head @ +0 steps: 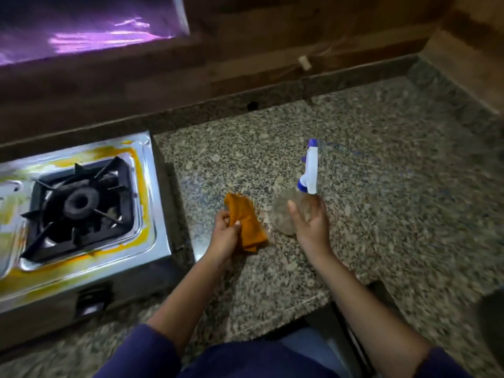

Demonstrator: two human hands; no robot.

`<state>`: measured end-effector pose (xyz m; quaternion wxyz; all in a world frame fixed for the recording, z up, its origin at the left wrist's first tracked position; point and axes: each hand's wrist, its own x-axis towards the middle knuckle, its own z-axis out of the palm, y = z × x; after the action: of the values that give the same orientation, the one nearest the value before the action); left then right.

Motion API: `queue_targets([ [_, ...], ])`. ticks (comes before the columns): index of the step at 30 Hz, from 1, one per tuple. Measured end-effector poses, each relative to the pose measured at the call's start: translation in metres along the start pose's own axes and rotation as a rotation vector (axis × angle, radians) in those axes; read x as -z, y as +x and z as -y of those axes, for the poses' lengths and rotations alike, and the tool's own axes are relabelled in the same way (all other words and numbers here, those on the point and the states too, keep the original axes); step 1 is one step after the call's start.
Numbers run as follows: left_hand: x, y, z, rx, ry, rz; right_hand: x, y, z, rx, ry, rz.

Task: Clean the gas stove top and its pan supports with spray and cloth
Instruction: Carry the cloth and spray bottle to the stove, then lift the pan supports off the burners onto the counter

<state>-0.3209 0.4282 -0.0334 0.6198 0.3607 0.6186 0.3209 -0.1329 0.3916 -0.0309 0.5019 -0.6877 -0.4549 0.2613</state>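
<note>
At the left of the frame your gas stove (152, 208) is cut off by the edge, so only one burner shows. Its black pan support (114, 170) sits over that burner, and yellow-orange smears ring the steel top. The purple sheen at upper left is too blurred to name. Moving right onto the speckled stone counter (381, 214), your left hand (226, 230) at centre frame pinches a folded orange cloth (246, 222) between thumb and curled fingers. The cloth is near the stove's right edge without touching it, and whether its lower end rests on the counter is hard to tell. Just right of it, your right hand (311, 216) wraps the body of the spray bottle (283, 214), thumb across the front, fingers hidden behind. The bottle is clear, and blur keeps you from telling how much liquid it holds. Its white and blue trigger head (309, 170) points up the frame. Both hands are well right of the burner.
</note>
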Motion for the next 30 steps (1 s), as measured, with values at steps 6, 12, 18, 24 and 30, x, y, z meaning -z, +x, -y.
queue_targets([
  [6, 0.013, 0.004, 0.014, -0.001, 0.101, -0.065, -0.016, -0.005, 0.004, -0.008, -0.123, 0.068],
  [12, 0.008, -0.024, 0.017, -0.190, 0.452, -0.135, -0.006, -0.012, 0.007, 0.063, -0.289, 0.161],
  [18, 0.016, -0.060, 0.035, -0.356, 0.526, -0.149, 0.005, -0.050, 0.001, -0.030, -0.217, 0.056],
  [24, 0.052, -0.121, 0.055, -0.571, 0.564, -0.222, 0.002, -0.113, 0.026, 0.129, -0.107, 0.157],
  [30, 0.131, -0.175, 0.047, -0.722, 0.639, -0.530, -0.058, -0.129, 0.085, 0.293, 0.031, 0.368],
])
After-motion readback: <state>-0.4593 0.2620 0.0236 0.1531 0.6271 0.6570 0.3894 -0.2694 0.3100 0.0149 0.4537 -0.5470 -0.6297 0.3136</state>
